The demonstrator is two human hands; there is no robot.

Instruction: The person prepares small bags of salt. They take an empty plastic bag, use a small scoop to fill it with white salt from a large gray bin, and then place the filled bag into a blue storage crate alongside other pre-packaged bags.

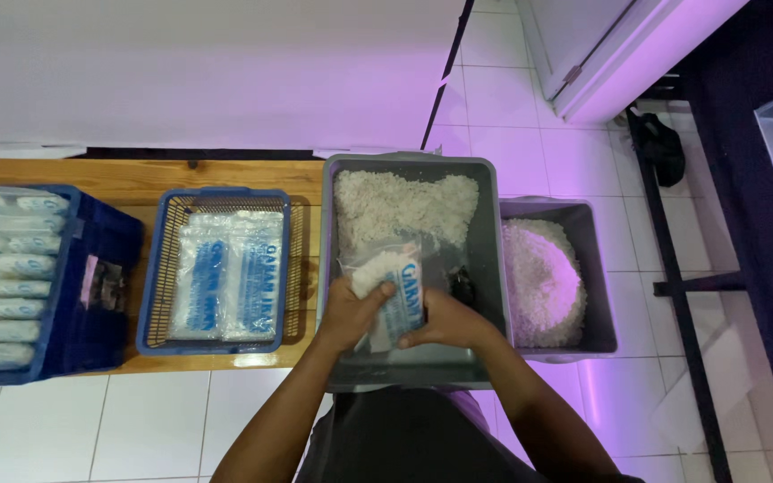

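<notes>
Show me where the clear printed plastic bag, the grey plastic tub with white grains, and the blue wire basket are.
clear printed plastic bag [402,300], head view, its printed front.
grey plastic tub [409,162], head view, its far rim.
blue wire basket [156,268], head view, its left wall.

This looks like a small packing room for salt or a similar white grain. A grey tub [492,268] and a second grey bin [603,277] hold loose white grains; a blue basket [156,268] and a blue crate [105,259] on the wooden bench [136,174] hold filled printed bags. The white tiled floor [530,116] and plain white wall [208,63] suit a simple workroom.
</notes>
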